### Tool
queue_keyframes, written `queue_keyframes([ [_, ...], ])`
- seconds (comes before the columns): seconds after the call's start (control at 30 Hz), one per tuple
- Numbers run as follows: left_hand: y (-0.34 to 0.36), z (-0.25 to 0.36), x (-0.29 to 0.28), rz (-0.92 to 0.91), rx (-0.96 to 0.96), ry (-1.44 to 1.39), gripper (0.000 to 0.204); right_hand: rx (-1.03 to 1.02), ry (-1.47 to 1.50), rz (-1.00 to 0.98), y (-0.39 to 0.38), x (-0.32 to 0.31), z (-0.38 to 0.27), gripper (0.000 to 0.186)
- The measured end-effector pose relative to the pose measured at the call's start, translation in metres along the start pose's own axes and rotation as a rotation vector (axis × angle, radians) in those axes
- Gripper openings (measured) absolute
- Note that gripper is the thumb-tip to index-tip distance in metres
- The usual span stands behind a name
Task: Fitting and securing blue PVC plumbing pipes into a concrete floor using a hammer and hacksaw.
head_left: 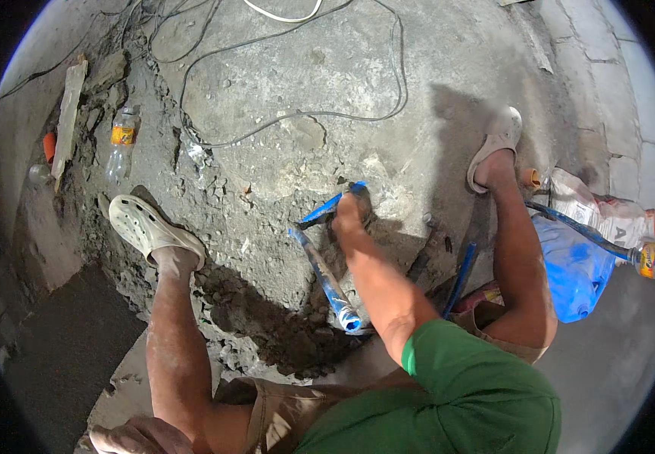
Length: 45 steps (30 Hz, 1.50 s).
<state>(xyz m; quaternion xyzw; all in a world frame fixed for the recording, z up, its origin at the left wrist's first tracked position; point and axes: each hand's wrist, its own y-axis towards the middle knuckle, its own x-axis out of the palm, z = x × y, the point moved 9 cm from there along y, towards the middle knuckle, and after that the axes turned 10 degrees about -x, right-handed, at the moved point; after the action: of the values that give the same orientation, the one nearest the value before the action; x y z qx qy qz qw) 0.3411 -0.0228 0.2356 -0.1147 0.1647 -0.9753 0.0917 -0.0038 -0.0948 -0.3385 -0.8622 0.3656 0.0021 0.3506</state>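
Observation:
My right hand [349, 213] reaches down to the rubble floor, closed at a narrow blue length [321, 209] that looks like pipe; blue shows on both sides of the hand, while the fingertips are hidden. Close by, a dirt-smeared blue pipe [323, 274] slants toward me, its open end nearest my body. The two blue pieces come together at a dark spot left of the hand. At the lower left edge, my left hand [142, 436] is partly in view near my knee, its fingers unclear.
Broken concrete and a dug hollow [267, 325] lie between my feet. Another blue pipe [460, 280] is beside my right leg, near a blue plastic container [573, 268] and a white sack [577, 198]. A black cable [290, 115] loops ahead. At left are a plastic bottle [121, 144] and wood strip [70, 121].

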Motion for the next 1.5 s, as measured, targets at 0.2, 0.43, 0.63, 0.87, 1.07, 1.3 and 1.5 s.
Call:
queue_keyframes([
  [0.2, 0.013, 0.008, 0.033, -0.054, -0.020, -0.043, 0.034, 0.039, 0.194, -0.759, -0.060, 0.028, 0.059, 0.014],
  [0.43, 0.002, 0.006, 0.028, -0.043, -0.025, -0.008, 0.031, -0.186, -0.533, -1.478, -0.093, 0.028, 0.054, 0.018],
  [0.63, 0.009, 0.015, 0.035, 0.014, -0.016, -0.013, 0.030, -1.232, -0.838, -0.574, -0.100, 0.034, -0.110, 0.018],
  [0.87, 0.012, 0.014, 0.037, -0.055, -0.010, -0.011, 0.030, -0.995, -1.247, -1.030, -0.101, 0.079, -0.089, 0.033],
  [1.07, 0.006, 0.014, 0.029, -0.048, 0.013, 0.029, 0.031, -0.066, -0.602, -1.289, -0.124, 0.052, -0.103, 0.047],
  [1.3, 0.009, 0.020, 0.031, -0.008, -0.011, 0.059, 0.030, 0.049, -0.350, -0.845, -0.078, 0.026, -0.064, 0.028],
  [1.5, 0.011, 0.016, 0.029, -0.006, -0.010, 0.067, 0.031, -0.870, -0.945, -0.855, -0.071, 0.052, -0.046, 0.048],
])
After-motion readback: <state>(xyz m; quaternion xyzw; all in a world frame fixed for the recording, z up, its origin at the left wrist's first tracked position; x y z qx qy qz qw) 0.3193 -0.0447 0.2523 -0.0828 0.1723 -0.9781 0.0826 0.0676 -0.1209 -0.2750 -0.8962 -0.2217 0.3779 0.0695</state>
